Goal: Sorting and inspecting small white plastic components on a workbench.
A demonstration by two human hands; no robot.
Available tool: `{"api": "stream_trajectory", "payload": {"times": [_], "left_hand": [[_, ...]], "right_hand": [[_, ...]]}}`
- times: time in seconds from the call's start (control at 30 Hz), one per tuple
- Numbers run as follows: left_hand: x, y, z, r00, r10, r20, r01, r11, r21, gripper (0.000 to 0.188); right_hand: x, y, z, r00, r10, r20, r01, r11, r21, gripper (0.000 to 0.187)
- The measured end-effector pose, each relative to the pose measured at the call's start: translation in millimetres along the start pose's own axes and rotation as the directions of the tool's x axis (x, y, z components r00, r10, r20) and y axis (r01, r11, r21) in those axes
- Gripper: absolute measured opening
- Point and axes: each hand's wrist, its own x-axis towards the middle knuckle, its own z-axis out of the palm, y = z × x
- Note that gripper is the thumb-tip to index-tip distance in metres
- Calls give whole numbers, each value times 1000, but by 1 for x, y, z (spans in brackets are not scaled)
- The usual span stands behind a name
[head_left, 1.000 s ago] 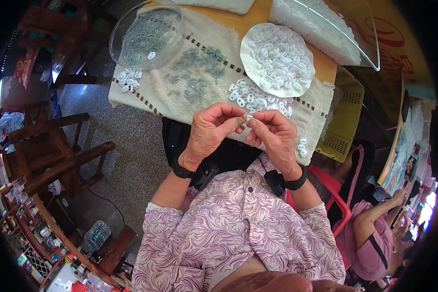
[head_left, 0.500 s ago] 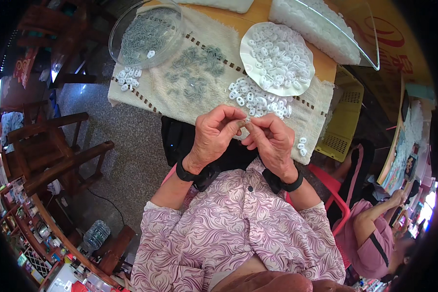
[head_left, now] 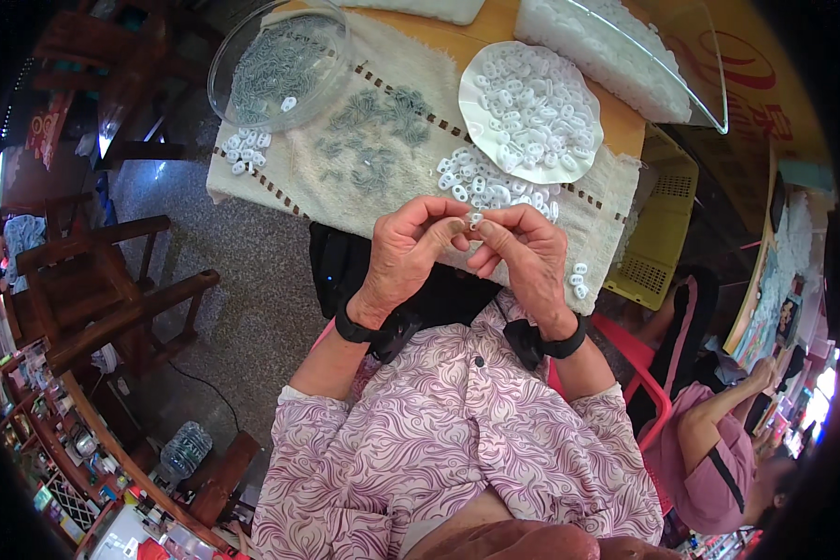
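Observation:
My left hand [head_left: 401, 254] and my right hand [head_left: 532, 257] meet over the near edge of the cloth, thumbs and forefingers pinched together. Between the fingertips shows a small white plastic piece [head_left: 475, 220]; any smaller part with it is hidden. Just beyond my fingers lies a loose pile of white oval two-hole pieces [head_left: 495, 194]. Many more fill a white scalloped plate [head_left: 469, 89] behind it. Small greyish clear pieces [head_left: 373, 173] are spread on the cloth to the left, and a round clear tub [head_left: 213, 89] holds a heap of them.
The beige cloth [head_left: 299, 177] covers the table. A few white pieces sit at its left [head_left: 243, 149] and right edges [head_left: 580, 280]. At the back right stands a clear bin of white pieces [head_left: 607, 56]. A yellow crate [head_left: 658, 215] and another person [head_left: 709, 448] are at the right.
The white piece has turned and now shows more plainly between my fingertips. My left thumb and fingers have shifted slightly; both hands remain in nearly the same place.

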Motion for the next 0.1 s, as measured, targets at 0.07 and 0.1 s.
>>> {"api": "stream_trajectory", "payload": {"times": [0.07, 0.1], "left_hand": [[1, -1, 0, 1000, -10, 7, 10, 1000, 25, 18], [0, -1, 0, 1000, -10, 7, 10, 1000, 26, 18]], "right_hand": [[1, 1, -2, 1000, 9, -2, -9, 1000, 12, 16], [1, 2, -2, 1000, 7, -1, -7, 1000, 16, 15]]}}
